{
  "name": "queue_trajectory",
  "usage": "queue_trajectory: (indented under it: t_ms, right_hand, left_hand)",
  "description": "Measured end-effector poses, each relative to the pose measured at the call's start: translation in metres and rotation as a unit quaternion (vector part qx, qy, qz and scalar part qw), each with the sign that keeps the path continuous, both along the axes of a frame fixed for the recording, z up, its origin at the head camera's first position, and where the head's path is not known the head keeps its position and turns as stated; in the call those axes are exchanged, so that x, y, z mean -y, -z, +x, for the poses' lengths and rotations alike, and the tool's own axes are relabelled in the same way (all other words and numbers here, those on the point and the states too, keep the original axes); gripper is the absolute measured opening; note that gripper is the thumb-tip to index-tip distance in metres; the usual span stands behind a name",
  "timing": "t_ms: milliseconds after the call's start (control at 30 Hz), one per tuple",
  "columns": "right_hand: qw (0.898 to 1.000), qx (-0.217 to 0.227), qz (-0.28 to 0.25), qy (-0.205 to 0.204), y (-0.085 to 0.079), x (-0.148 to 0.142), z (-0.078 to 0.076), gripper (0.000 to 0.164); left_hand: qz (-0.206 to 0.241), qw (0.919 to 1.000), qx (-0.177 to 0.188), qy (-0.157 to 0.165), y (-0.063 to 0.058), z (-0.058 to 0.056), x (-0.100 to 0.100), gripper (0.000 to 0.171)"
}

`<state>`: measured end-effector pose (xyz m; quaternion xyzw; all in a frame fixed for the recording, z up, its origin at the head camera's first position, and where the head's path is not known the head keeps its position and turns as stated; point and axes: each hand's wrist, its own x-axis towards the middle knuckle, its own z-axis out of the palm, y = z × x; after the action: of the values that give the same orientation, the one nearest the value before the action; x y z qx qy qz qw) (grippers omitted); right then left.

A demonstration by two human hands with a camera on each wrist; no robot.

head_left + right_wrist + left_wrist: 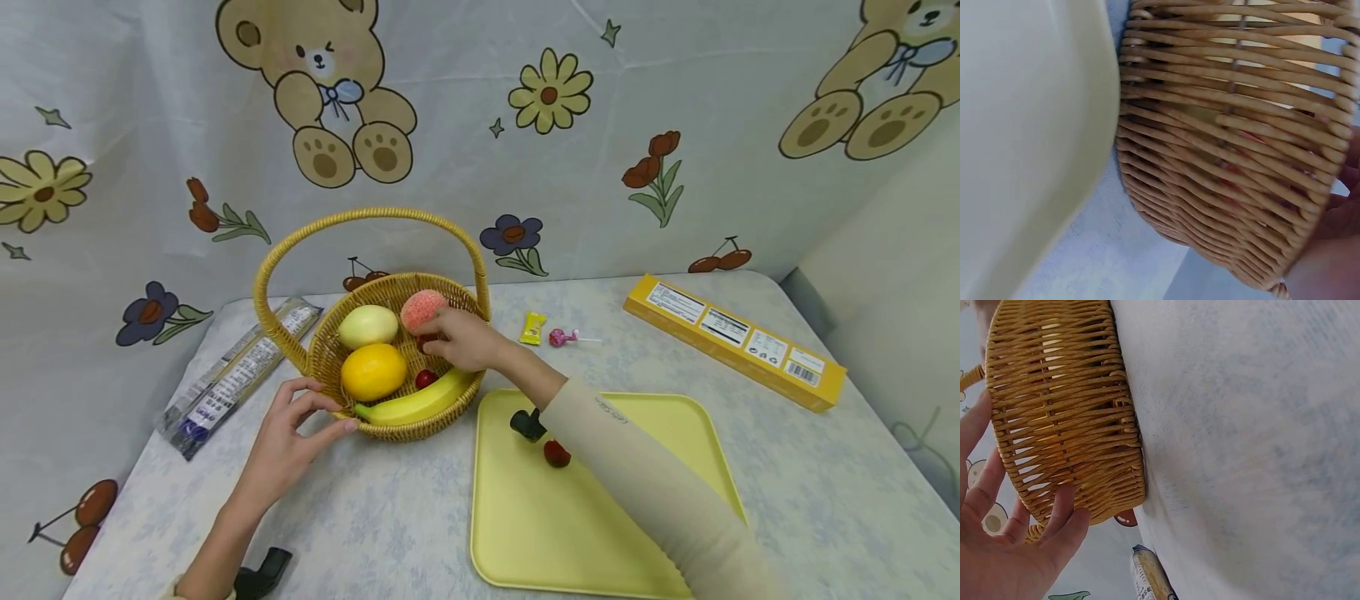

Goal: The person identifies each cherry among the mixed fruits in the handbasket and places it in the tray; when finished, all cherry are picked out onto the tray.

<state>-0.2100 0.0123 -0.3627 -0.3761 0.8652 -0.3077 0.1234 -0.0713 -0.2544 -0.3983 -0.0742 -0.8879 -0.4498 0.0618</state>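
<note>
Yellow-brown woven wicker basket (386, 292) with a tall arched handle (371, 213) stands upright on the pale blue-white mottled table (390, 517), just left of the pale yellow rectangular tray (525, 517). The left hand (292, 437) holds the basket's rim at its near left, thumb and fingers spread along the weave, with two fingertips against the outer wall in the left wrist view. The right hand (468, 337) reaches in over the right side and pinches a small dark red fruit (424, 342), mostly covered by the fingers, just beside a rough pink-red round fruit (422, 310). Inside, a pale green-yellow oval fruit (367, 326) lies near a bright yellow rounded fruit (374, 372); a glossy dark red cherry (426, 379) sits between that one and a curved yellow banana (416, 406) along the near wall. On the tray, near the right sleeve (637, 467), lies a dark red strawberry-like fruit (557, 454)
</note>
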Motion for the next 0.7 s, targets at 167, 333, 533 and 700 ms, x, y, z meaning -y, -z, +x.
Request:
queue_trajectory:
  t_ms: [167, 333, 533, 700]
  right_hand:
    - [0.998, 0.007, -0.061, 0.013, -0.007, -0.012, 0.008, 0.031]
    - [0.993, 0.005, -0.118, 0.018, -0.015, -0.027, 0.022, 0.029]
    - [0.99, -0.008, -0.142, 0.008, -0.019, -0.053, 0.045, 0.024]
    - [0.992, 0.001, -0.123, 0.013, -0.015, -0.083, 0.065, 0.025]
  left_hand:
    - [0.002, 1.0, -0.003, -0.001, 0.0, 0.0, 0.0, 0.018]
    - [-0.005, 1.0, 0.001, -0.007, 0.0, 0.004, -0.002, 0.019]
    - [-0.008, 0.9999, -0.002, -0.012, 0.0, 0.007, -0.003, 0.019]
    - [-0.009, 0.9999, -0.006, -0.012, 0.002, 0.006, -0.002, 0.019]
